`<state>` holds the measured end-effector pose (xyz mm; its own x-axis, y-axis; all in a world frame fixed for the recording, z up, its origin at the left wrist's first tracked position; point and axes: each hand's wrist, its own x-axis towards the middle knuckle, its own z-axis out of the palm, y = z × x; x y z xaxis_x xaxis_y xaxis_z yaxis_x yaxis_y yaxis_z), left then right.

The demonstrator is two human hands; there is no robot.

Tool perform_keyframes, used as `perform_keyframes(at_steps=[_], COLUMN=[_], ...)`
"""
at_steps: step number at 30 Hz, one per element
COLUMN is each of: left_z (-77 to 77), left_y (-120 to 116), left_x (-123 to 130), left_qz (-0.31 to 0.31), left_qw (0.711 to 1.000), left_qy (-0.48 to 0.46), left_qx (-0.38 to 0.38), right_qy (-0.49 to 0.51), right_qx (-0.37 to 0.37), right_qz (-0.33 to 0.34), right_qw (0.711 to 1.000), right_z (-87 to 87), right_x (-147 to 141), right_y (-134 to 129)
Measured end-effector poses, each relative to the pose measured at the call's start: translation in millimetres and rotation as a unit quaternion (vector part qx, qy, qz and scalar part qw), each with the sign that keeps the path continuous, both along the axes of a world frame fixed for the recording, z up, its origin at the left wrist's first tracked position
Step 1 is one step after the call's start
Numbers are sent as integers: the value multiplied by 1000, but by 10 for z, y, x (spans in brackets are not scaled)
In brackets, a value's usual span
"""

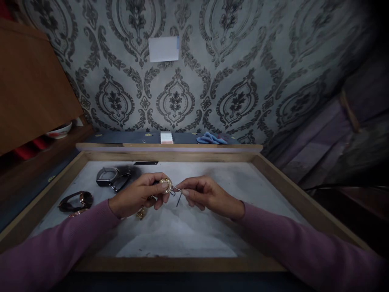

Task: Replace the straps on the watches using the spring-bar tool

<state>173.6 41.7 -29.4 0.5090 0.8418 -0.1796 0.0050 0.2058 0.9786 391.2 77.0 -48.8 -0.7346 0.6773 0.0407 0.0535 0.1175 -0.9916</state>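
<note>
A round gold wristwatch (pixel 165 185) is pinched between the thumb and fingers of my left hand (pixel 139 194), its face turned up. Gold bracelet links (pixel 141 213) hang below that hand. Just right of the watch, my right hand (pixel 209 192) is closed, thumb against fingertips, on a thin dark strand (pixel 179 198). One end of the strand points down, and a small loop lies close to the watch's edge. Whether the strand is fastened to the watch I cannot tell. Both hands are above a white-lined wooden tray (pixel 170 263).
To the left in the tray lie a silver-banded watch (pixel 106 176), a dark-strapped watch (pixel 121 180) and a brown-strapped watch (pixel 75 201). A black flat strip (pixel 146 163) rests near the back rim. Behind the rim are a blue cloth (pixel 212 138) and a small box (pixel 166 138).
</note>
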Motion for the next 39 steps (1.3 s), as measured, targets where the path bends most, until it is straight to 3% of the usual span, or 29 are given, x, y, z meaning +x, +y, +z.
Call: perform_keyframes(at_steps=[6, 13, 24, 27, 32, 39], left_z=[-17, 38, 16, 8, 11, 21], left_y=[-9, -32, -31, -34, -39, -41], left_x=[-21, -7, 0, -1, -1, 2], left_qz=[-2, -12, -24, -23, -24, -24], left_qw=[999, 985, 986, 987, 989, 991], left_qy=[34, 105, 101, 92, 86, 80], left_qx=[42, 134, 134, 133, 118, 109], right_qy=[-15, -10, -25, -27, -34, -71], right_qx=[4, -20, -85, -50, 70, 158], right_qz=[-8, 28, 82, 70, 43, 23], right_qw=[1000, 999, 993, 996, 996, 985], right_z=[2, 44, -3, -6, -16, -21], right_x=[3, -22, 0, -5, -15, -9], right_y=[-6, -55, -19, -31, -75, -97])
